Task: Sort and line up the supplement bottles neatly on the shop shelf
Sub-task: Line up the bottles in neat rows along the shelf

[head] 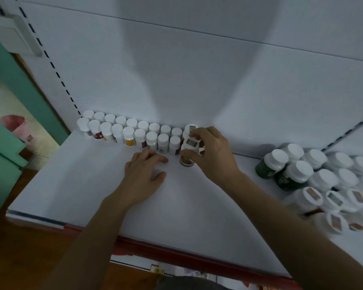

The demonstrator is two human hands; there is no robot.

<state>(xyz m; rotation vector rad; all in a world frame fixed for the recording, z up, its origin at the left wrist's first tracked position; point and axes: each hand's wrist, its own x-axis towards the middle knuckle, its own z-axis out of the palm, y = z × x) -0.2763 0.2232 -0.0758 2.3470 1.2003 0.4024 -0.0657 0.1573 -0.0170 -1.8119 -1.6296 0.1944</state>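
Right fingers [199,131]: curled over the top of a white bottle [186,161], with the thumb pressed across its front; a firm grip.
Right hand [214,151]: at 12 o'clock of the shelf [88,176], close to the back panel [197,70], its forearm running in from 5 o'clock.
Held bottle: tilted, cap towards the back panel, its base just off or on the board; motion blur hides which. It sits at the 3 o'clock end of the bottle rows [134,132].
Left fingers [155,158]: loosely bent, tips resting on the shelf and holding nothing.
Left hand [143,174]: at 9 o'clock of the held bottle, just in front of the front row.
Bottle rows: two lines of small white-capped bottles, upright and touching, along the back panel from 10 o'clock to 12 o'clock.
Sticker-capped bottle [191,127]: directly behind the held one, against the back panel.
Green bottles [266,167]: dark, white-capped, at 3 o'clock, well apart from the rows.
White jars [331,200]: stickers on their lids, bunched at 4 o'clock beside the green bottles.
Red trim [187,256]: along the shelf's front lip at 6 o'clock.
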